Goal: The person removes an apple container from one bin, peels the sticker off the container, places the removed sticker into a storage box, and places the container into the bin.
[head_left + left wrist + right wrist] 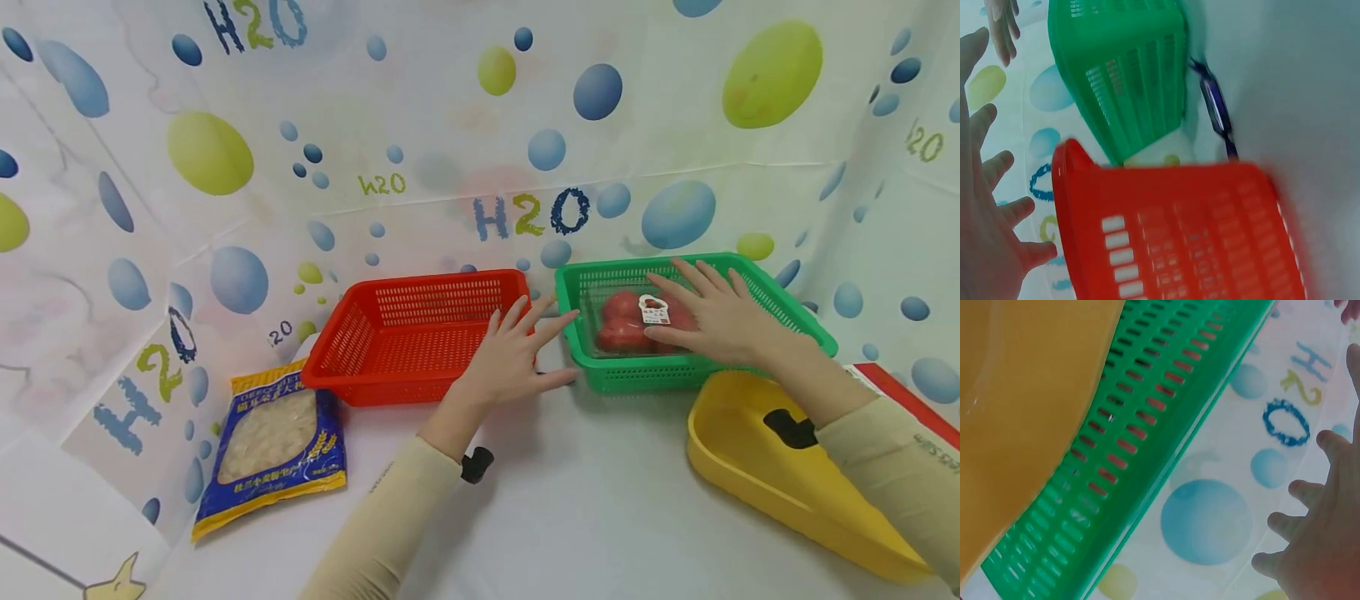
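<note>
My left hand (504,360), its fingers spread, is above the right front corner of a red plastic basket (405,392). My right hand (716,321) hovers with spread fingers over a green plastic basket (637,379) and partly covers what lies inside. In that basket sits a clear plastic pack of round red produce (622,321) with a white label; its exact kind is unclear. Both wrist views show the left hand (988,231) and right hand (1325,531) holding nothing. The red basket's visible inside shows no items.
A blue and yellow pasta bag (270,442) lies left of the red basket. On the right stands a yellow tray-like container (772,467) beneath the right forearm, beside a red and white object (911,404). A slim dark purple item (1215,103) lies near the baskets. A patterned sheet hangs behind.
</note>
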The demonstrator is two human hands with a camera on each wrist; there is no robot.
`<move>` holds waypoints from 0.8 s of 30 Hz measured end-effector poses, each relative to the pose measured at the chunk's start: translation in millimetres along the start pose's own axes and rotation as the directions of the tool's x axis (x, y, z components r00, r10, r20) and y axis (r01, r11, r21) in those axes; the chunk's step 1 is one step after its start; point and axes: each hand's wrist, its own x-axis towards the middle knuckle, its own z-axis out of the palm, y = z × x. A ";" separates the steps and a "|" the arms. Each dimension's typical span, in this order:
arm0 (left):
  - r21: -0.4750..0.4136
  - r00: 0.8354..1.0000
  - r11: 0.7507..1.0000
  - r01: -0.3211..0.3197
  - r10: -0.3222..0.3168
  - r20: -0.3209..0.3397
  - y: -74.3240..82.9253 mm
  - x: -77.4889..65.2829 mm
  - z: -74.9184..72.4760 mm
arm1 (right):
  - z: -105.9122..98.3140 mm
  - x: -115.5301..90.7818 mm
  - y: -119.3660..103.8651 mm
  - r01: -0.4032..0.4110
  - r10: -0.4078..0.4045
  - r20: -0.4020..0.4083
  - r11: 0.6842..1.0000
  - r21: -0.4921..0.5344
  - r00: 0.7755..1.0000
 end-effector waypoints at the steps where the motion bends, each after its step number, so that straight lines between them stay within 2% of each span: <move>1: -0.023 1.000 1.000 0.003 -0.003 0.003 2.6 3.2 1.4 | -0.9 0.5 2.5 -0.008 0.008 -0.003 1.000 0.004 1.000; 6: -0.174 0.999 0.984 0.048 -0.048 0.005 15.6 16.2 9.0 | -3.7 5.7 17.5 -0.042 0.042 -0.004 0.999 0.026 0.999; 10: -0.302 0.994 0.948 0.103 -0.107 0.002 26.4 21.9 14.0 | -5.2 10.9 29.2 -0.073 0.073 0.002 0.995 0.061 0.997; 13: -0.364 0.988 0.921 0.138 -0.153 -0.014 32.6 24.6 18.1 | -5.3 15.6 38.5 -0.100 0.099 0.013 0.987 0.129 0.995; 16: -0.443 0.977 0.879 0.179 -0.211 -0.023 37.4 26.1 23.9 | -4.5 20.0 47.8 -0.136 0.131 0.039 0.963 0.233 0.991; 19: -0.527 0.963 0.818 0.228 -0.270 -0.003 42.6 26.9 32.2 | -2.9 23.8 57.2 -0.165 0.154 0.060 0.934 0.318 0.986; 21: -0.569 0.952 0.781 0.258 -0.306 0.013 46.4 27.4 38.7 | -1.6 25.3 63.0 -0.197 0.180 0.081 0.911 0.363 0.980; 24: -0.614 0.937 0.737 0.280 -0.350 0.007 51.3 28.1 49.6 | 0.4 26.2 71.2 -0.261 0.224 0.134 0.863 0.432 0.965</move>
